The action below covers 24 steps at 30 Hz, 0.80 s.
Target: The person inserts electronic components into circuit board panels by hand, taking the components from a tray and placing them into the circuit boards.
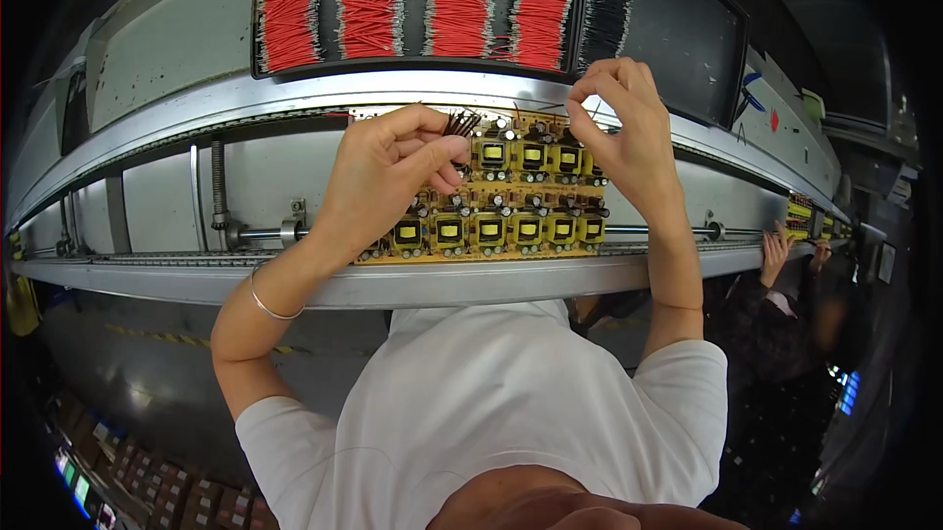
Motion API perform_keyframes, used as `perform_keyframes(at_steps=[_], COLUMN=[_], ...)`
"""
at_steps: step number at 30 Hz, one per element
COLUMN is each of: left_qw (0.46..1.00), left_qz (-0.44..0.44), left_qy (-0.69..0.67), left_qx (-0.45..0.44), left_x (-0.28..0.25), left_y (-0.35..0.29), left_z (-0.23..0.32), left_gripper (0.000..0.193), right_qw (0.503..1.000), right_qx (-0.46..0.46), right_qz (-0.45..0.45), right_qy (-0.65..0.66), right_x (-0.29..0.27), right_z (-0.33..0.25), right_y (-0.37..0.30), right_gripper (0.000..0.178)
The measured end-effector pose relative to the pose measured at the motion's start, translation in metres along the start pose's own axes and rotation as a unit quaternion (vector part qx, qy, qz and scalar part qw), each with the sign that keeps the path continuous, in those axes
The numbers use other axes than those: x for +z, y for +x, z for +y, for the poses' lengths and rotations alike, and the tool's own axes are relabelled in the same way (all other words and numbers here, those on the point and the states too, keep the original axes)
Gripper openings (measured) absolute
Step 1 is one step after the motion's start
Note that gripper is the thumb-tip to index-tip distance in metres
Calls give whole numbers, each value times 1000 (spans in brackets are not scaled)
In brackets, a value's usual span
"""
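Note:
My left hand [400, 159] is closed around a small bundle of short black wires [463, 123], whose ends stick out past the fingertips over the board's upper left. Thumb and index finger of my right hand [624, 122] meet in a pinch above the board's upper right corner. A thin dark wire [538, 106] runs up to those fingertips. Beneath both hands lies a panel of yellow-brown circuit boards [511, 198], with rows of yellow-wrapped transformers and small round capacitors. My left hand and wrist hide its left part.
The panel rests between the metal rails of a conveyor [462, 286]. Behind it, a black tray [413, 63] carries bundles of red wires [462, 0] and black wires [606, 14]. At the far right, another person's hands [776, 253] are over more boards [801, 216].

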<state>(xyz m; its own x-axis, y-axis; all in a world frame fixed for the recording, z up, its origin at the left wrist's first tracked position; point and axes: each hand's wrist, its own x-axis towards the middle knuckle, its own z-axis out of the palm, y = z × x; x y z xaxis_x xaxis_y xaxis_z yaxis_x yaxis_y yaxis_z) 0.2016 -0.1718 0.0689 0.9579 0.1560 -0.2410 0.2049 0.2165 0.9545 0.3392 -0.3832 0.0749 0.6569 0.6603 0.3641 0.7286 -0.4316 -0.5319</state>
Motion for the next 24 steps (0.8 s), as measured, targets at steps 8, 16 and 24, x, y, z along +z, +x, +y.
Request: perform_keyframes(at_steps=[8,16,24], left_qw=[1000,1000,1000], left_qz=[-11,-13,-11], left_qy=[6,3,4], left_qx=[-6,-14,-22], left_x=[-2,-3,-3], left_y=[-5,-5,-6], left_z=[-5,-9,-10], left_gripper=[7,7,7], right_qw=[997,995,998], right_qx=[40,31,-46], right_qz=[-69,-80,-32], right_qy=[-8,-43,33], right_x=[4,7,4], right_z=[15,13,-16], right_y=[1,-1,5], right_gripper=[5,7,12])
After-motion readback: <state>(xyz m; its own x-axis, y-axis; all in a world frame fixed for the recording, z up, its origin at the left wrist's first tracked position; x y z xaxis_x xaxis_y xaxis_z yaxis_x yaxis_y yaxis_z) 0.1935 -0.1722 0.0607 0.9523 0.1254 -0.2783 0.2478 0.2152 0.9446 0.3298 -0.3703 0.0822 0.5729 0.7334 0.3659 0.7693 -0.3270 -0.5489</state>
